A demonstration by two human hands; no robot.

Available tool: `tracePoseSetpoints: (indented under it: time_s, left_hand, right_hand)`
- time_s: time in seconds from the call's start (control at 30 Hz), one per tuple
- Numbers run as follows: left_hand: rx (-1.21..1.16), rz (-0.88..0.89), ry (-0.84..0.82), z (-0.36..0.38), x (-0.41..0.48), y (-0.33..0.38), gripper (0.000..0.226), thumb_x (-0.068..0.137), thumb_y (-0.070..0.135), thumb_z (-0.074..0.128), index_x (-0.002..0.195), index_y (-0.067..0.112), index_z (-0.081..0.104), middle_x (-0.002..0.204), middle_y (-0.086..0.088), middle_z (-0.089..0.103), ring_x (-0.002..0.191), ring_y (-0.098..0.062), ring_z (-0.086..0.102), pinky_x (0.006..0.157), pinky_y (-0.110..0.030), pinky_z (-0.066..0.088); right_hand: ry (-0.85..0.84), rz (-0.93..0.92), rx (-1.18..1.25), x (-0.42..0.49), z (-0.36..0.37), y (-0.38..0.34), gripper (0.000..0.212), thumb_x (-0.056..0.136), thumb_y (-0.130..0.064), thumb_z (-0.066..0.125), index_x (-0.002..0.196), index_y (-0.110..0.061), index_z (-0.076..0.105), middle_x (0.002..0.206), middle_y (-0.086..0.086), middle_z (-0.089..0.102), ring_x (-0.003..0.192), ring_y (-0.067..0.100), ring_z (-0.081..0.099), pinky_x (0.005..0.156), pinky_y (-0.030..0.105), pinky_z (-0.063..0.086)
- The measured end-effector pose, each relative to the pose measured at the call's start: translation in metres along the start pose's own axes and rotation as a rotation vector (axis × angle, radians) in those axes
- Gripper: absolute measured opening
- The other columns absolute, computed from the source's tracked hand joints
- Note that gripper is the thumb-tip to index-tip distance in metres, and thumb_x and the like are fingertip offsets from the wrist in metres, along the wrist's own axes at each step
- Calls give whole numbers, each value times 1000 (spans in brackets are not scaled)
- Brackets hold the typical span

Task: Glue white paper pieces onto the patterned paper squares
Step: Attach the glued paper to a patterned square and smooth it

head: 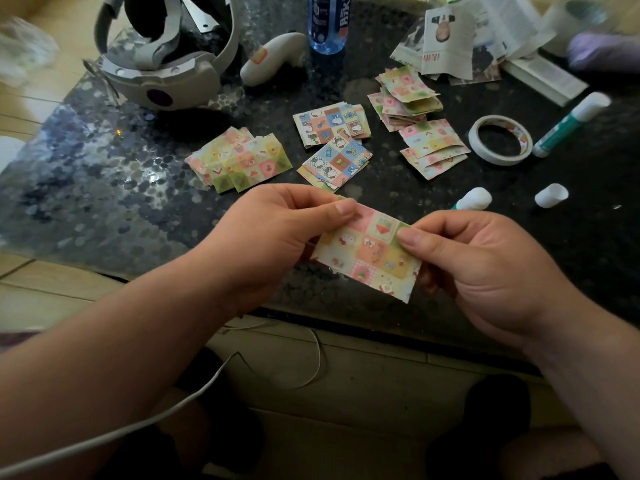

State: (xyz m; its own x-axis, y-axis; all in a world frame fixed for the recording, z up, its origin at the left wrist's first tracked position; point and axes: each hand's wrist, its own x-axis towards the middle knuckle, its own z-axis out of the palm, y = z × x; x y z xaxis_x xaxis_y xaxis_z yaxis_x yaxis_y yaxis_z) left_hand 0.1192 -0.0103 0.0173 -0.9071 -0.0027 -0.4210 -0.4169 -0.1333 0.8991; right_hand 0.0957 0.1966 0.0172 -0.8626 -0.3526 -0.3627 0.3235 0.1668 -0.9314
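**Patterned sheet pinched between both hands, glue set aside**

Head view: the left hand (287, 230) and the right hand (485, 268) held one patterned sheet (367, 254) between them, raised over the near edge of the dark speckled worktop (104, 168). Each grip was clamped on the sheet. The left thumb and fingers pinched its upper left corner, and the right thumb and fingers pinched its upper right edge, with the printed side up. No white paper piece showed on it, and whether one lay against the hidden back could not be told.

Beyond the hands the worktop carried piles of patterned squares: a yellow-green pile (239, 161), a blue pile (332, 124), a second blue pile (337, 162) and pink-green piles (405, 95) further right. A roll of masking tape (500, 140) lay beside those, with a capped green glue stick (568, 124) just past it. A second glue stick (472, 199) lay near the right hand, partly hidden behind it, and a loose white cap (550, 195) lay close by. A headset (162, 64), a controller (270, 57), a bottle (327, 22) and folded printed pages (450, 39) sat at the far side.

The step in hand looked like pressing or checking one sheet, either freshly glued or picked out for gluing. The next move would likely call for freeing the right hand to reach the nearer glue stick while the left kept its hold. A white piece would also have to be found first, since none was in sight.
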Motion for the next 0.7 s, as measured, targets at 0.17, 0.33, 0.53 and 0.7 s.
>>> tracePoseSetpoints:
  time_s: [0.17, 0.33, 0.53, 0.7]
  left_hand:
    - [27, -49, -43, -3, 0, 3, 35, 72, 23, 75, 95, -5, 74, 95, -19, 76, 82, -25, 72, 75, -33, 60]
    - [16, -61, -54, -6, 3, 3, 26, 71, 21, 75, 85, -1, 75, 91, -18, 77, 81, -24, 74, 74, -30, 61]
    - [99, -19, 45, -2, 5, -1, 20, 80, 21, 77, 84, 1, 75, 82, -13, 77, 73, -22, 71, 66, -28, 60]
    - [447, 111, 228, -1, 14, -11, 19, 81, 35, 83, 78, 18, 76, 76, 2, 77, 80, -31, 74, 74, -52, 61]
  right_hand:
    - [-8, 27, -74, 0, -3, -1, 23, 74, -30, 69, 76, -8, 78, 74, 11, 75, 55, 11, 56, 49, 19, 46]
    - [-4, 30, -90, 1, -4, -3, 17, 86, -21, 68, 77, -9, 77, 74, 11, 75, 54, 11, 57, 48, 18, 46]
    - [47, 65, -104, 5, -1, 1, 17, 92, -16, 70, 78, -7, 76, 67, 9, 71, 51, 10, 54, 45, 19, 42]
    - [108, 137, -160, 12, 5, 16, 25, 92, -20, 73, 70, -8, 74, 64, 8, 70, 48, 10, 48, 40, 18, 36]
